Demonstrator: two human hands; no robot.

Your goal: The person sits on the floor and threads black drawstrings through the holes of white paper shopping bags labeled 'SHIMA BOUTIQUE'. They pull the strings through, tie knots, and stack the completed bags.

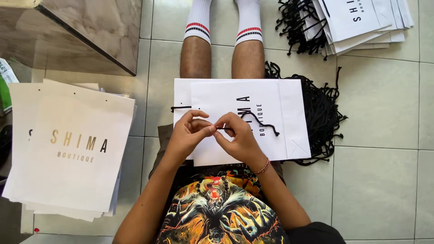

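- The left hand (pixel 187 134) and right hand (pixel 238 138) meet, fingertips pinching a black cord (pixel 258 123).
- The cord lies on a white paper bag (pixel 271 131) across the person's lap.
- More cords (pixel 323 113) sit beside it.
- Far bags (pixel 361 22) lie stacked.

A flat white paper bag (pixel 271 101) is laid across the lap of a seated person, whose legs in white striped socks (pixel 224 20) are stretched over the pale tiled floor (pixel 379 180). A black cord (pixel 260 123) is pinched between the fingertips of the left hand (pixel 187 135) and the right hand (pixel 239 138), just above the bag. A heap of black cords (pixel 323 113) is seen just beside the bag, a stack of flat white bags (pixel 68 149) on the left, and another stack (pixel 361 20) at the upper right.
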